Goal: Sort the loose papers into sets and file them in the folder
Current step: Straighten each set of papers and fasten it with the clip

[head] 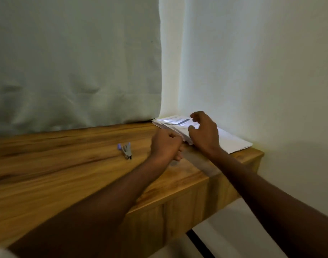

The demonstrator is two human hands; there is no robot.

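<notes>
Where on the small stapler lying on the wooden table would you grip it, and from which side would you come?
Grip the stapler across its narrow metal body, thumb and fingers on the long sides, coming from above. It lies flat on the table with bare wood all round, purple end pointing away. The left hand is nearer.

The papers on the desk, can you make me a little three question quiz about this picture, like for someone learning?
1. True or false: the stapler lies to the right of the papers.
2. Which hand reaches over the top of the papers?
A. left hand
B. right hand
3. Fill in: the papers lie at the desk's far ___ corner, by the curtain.

Key: 1 false; 2 B; 3 right.
</notes>
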